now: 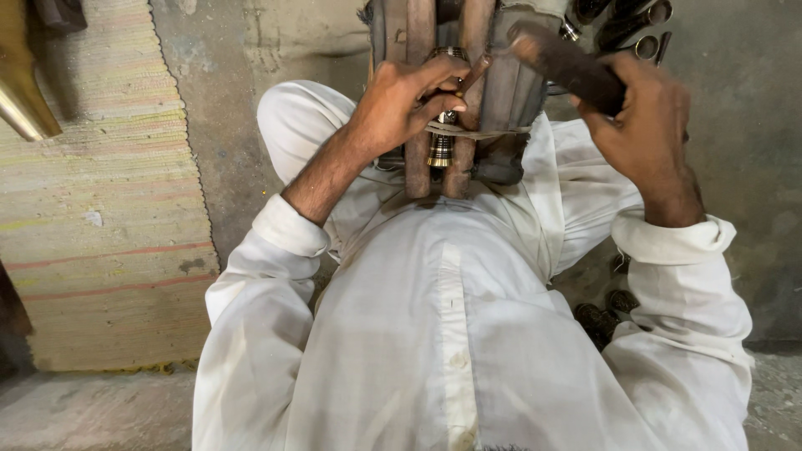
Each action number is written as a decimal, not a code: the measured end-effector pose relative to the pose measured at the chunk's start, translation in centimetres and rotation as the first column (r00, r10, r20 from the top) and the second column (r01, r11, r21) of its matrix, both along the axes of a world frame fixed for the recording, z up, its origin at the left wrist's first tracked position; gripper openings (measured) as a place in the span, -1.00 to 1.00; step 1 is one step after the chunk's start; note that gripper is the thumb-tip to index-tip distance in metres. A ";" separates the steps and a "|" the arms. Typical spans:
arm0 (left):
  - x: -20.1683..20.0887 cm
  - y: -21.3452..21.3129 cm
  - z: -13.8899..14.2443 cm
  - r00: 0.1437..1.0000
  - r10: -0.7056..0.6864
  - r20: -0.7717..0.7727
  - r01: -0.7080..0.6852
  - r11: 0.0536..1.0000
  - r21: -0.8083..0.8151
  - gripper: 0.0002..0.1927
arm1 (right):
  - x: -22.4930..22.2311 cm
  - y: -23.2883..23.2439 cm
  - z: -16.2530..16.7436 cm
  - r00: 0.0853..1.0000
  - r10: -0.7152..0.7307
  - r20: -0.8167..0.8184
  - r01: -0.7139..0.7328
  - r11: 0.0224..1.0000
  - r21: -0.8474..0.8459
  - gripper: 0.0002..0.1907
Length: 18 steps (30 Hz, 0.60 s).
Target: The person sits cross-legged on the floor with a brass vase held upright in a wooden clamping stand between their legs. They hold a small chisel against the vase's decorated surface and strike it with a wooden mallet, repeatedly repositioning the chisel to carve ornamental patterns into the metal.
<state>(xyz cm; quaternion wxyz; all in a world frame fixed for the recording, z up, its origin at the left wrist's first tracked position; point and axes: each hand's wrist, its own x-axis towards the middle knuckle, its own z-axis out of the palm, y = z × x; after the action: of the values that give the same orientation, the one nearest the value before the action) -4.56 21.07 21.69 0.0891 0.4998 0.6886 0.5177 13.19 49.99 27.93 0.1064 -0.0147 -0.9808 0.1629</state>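
Observation:
I sit on the floor in white clothes with a wooden clamp (418, 159) of upright bars between my knees. A small brass, ringed metal piece (440, 149) is wedged between the bars. My left hand (401, 104) pinches a thin rod-like tool (474, 73) against the top of that piece. My right hand (643, 125) is raised at the upper right, gripping a dark, rusty block-shaped hammer or mallet (568, 63) that points toward the clamp.
A striped woven mat (100, 209) covers the floor on the left, with a brass cone-shaped object (25, 100) above it. Several dark metal tubes (635, 21) lie at the top right, and small dark round parts (606, 313) sit by my right knee. Bare concrete floor (752, 125) lies around.

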 end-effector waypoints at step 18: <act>0.7 0.1 0.2 0.996 0.083 -0.020 -0.083 0.997 -0.002 -0.65 | -1.8 1.3 3.4 0.968 0.205 -0.142 -0.133 0.905 0.404 -0.66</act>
<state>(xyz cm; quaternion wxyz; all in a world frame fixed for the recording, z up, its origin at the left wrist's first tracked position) -3.84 21.14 21.93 0.0613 0.4758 0.7104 0.5151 11.36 51.30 31.34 0.1813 0.1070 -0.9772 -0.0270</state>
